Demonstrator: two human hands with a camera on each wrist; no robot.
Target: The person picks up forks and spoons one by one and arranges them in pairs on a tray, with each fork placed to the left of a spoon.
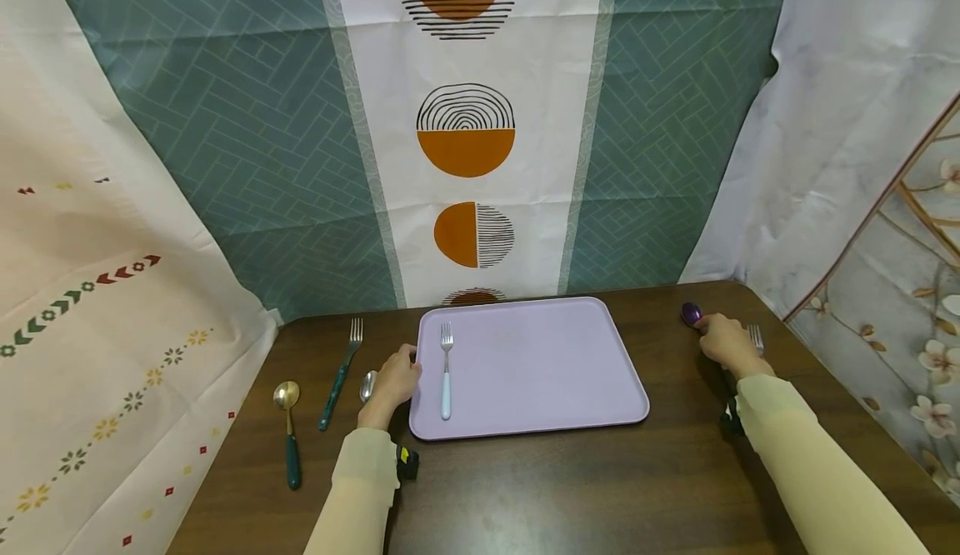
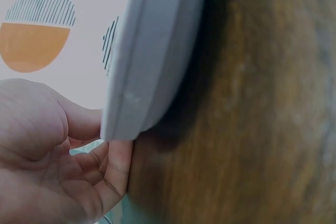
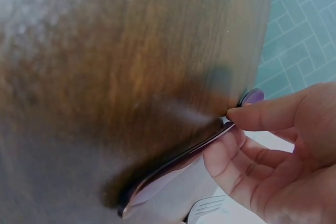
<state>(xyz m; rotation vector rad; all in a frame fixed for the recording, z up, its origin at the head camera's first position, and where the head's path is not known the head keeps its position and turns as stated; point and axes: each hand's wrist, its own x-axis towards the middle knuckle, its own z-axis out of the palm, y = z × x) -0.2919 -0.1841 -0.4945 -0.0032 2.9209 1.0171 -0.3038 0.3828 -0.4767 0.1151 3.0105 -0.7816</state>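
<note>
A pale lilac tray point(image 1: 540, 372) lies on the table with a light-blue-handled fork point(image 1: 446, 397) along its left side. My left hand point(image 1: 397, 376) is at the tray's left edge; in the left wrist view its thumb and fingers point(image 2: 118, 163) pinch the rim point(image 2: 152, 51). Over on the right, my right hand point(image 1: 729, 342) pinches a purple spoon point(image 1: 691, 314) between thumb and fingers. The right wrist view shows the spoon's dark, shiny handle point(image 3: 178, 158) running low along the tabletop, its bowl past the thumb. Part of the spoon is hidden by the hand.
Left of the tray lie a silver spoon point(image 1: 367, 386), partly behind my left hand, a green-handled fork point(image 1: 342, 376) and a gold spoon with a green handle point(image 1: 291, 438). Another fork point(image 1: 756, 339) shows beyond my right hand. Patterned cloths hang behind the wooden table point(image 1: 540, 497).
</note>
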